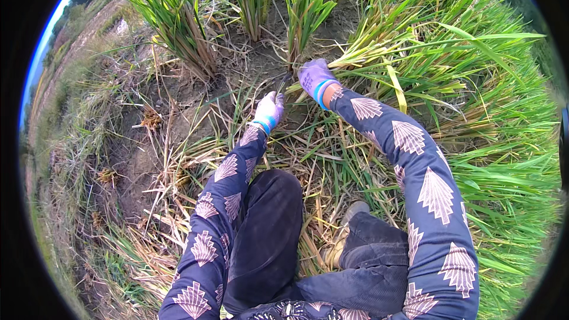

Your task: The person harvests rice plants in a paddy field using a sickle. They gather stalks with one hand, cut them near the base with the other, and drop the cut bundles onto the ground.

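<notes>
My left hand (270,109), in a pale purple glove with a blue cuff, is low over the soil with its fingers curled. A thin dark edge (282,83) shows just beyond its fingertips; what it belongs to is too small to tell. Ahead and to the right, my right hand (314,79), in a matching glove, is closed at the base of a standing rice-like clump (297,38). A bundle of cut stalks (362,55) fans out rightward from beside its knuckles, and the hand seems closed on stalks. My fingers hide the grip itself.
More green clumps (189,31) stand ahead, one at centre (253,13). Dense leafy stalks (502,178) lean along the right side. Dry straw (320,160) covers the ground around my knee (275,204) and shoe (335,244). Cut stubble (151,118) dots the bare soil at left.
</notes>
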A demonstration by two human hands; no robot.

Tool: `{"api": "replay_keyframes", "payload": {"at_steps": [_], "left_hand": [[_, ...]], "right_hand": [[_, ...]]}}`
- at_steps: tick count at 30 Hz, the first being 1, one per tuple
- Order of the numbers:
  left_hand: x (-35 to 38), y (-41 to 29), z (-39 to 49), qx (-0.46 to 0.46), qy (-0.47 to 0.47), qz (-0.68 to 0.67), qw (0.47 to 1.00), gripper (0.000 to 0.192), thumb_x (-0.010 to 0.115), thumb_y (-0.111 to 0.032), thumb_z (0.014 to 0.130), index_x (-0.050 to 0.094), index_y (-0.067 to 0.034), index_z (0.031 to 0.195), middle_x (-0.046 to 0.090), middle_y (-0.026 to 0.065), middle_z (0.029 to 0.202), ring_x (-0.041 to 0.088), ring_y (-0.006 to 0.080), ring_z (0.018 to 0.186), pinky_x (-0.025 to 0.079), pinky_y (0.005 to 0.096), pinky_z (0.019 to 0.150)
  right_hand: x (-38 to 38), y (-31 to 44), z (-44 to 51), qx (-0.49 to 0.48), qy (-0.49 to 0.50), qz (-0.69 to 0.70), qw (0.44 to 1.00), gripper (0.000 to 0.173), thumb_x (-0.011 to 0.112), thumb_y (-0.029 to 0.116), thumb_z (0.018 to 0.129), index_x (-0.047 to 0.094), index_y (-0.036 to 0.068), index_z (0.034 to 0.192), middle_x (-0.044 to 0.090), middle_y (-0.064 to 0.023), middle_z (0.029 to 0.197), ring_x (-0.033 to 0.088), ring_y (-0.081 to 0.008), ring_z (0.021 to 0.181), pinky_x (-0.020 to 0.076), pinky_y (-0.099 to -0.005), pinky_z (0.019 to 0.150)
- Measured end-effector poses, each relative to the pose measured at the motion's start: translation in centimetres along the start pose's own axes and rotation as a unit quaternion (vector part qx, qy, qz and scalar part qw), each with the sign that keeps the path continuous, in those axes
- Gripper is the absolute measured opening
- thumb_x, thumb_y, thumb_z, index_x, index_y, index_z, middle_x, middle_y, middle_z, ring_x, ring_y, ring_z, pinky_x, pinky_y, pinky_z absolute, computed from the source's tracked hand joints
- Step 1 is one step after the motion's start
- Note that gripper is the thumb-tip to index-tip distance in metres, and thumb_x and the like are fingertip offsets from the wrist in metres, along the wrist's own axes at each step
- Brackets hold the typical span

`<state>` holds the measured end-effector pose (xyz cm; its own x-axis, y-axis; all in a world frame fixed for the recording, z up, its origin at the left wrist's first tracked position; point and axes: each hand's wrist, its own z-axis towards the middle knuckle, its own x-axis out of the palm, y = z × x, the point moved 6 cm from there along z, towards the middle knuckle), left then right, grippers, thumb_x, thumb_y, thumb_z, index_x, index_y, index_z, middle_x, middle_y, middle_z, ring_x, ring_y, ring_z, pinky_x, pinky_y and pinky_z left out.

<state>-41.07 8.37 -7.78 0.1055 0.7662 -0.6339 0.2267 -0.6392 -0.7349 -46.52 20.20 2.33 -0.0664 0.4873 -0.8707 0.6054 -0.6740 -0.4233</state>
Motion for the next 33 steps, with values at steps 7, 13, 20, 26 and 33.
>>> {"api": "replay_keyframes", "payload": {"at_steps": [7, 13, 20, 26, 33], "left_hand": [[2.0, 0.5, 0.3, -0.022, 0.015, -0.116, 0.993, 0.040, 0.049, -0.036, 0.095, 0.059, 0.000, 0.111, 0.062, 0.0268, 0.105, 0.059, 0.0416, 0.101, 0.046, 0.0432, 0.087], [-0.2, 1.6, -3.1, -0.013, -0.004, -0.112, 0.994, 0.043, 0.047, -0.034, 0.097, 0.054, 0.003, 0.118, 0.062, 0.0276, 0.108, 0.059, 0.0400, 0.103, 0.046, 0.0413, 0.088], [-5.8, 1.0, -11.8, -0.008, 0.049, -0.120, 0.992, 0.035, 0.049, -0.029, 0.099, 0.055, 0.003, 0.111, 0.063, 0.0133, 0.093, 0.058, 0.0219, 0.084, 0.046, 0.0313, 0.076], [-12.0, 2.4, -14.6, -0.038, 0.017, -0.191, 0.981, 0.023, 0.048, -0.023, 0.100, 0.057, -0.002, 0.099, 0.049, -0.0046, 0.075, 0.040, 0.0031, 0.064, 0.035, 0.0193, 0.057], [-6.5, 0.6, -10.3, -0.068, 0.020, -0.325, 0.943, 0.015, 0.047, -0.014, 0.098, 0.058, -0.004, 0.099, 0.048, -0.0072, 0.072, 0.041, 0.0020, 0.063, 0.035, 0.0181, 0.056]], "right_hand": [[0.3, -2.0, 0.5, -0.046, -0.021, 0.000, 0.999, 0.015, 0.060, 0.017, 0.084, 0.072, 0.014, 0.093, 0.071, -0.0024, 0.087, 0.069, -0.0226, 0.083, 0.0475, -0.0391, 0.064], [0.7, -2.7, -0.1, -0.064, 0.014, -0.008, 0.998, 0.013, 0.059, 0.015, 0.084, 0.072, 0.014, 0.088, 0.071, -0.0023, 0.082, 0.069, -0.0217, 0.078, 0.0458, -0.0379, 0.057], [3.0, -4.1, -2.1, -0.060, -0.048, 0.014, 0.997, 0.009, 0.061, 0.014, 0.079, 0.070, 0.014, 0.081, 0.069, -0.0037, 0.072, 0.068, -0.0227, 0.069, 0.0446, -0.0375, 0.054], [1.0, -0.8, -2.2, -0.127, -0.023, 0.033, 0.991, 0.009, 0.063, 0.016, 0.079, 0.069, 0.014, 0.086, 0.067, -0.0025, 0.089, 0.064, -0.0208, 0.091, 0.0457, -0.0326, 0.076], [-2.7, -2.0, 0.7, -0.088, -0.133, -0.059, 0.985, 0.021, 0.055, 0.018, 0.084, 0.067, 0.011, 0.099, 0.059, -0.0076, 0.110, 0.058, -0.0215, 0.097, 0.0456, -0.0344, 0.075]]}}
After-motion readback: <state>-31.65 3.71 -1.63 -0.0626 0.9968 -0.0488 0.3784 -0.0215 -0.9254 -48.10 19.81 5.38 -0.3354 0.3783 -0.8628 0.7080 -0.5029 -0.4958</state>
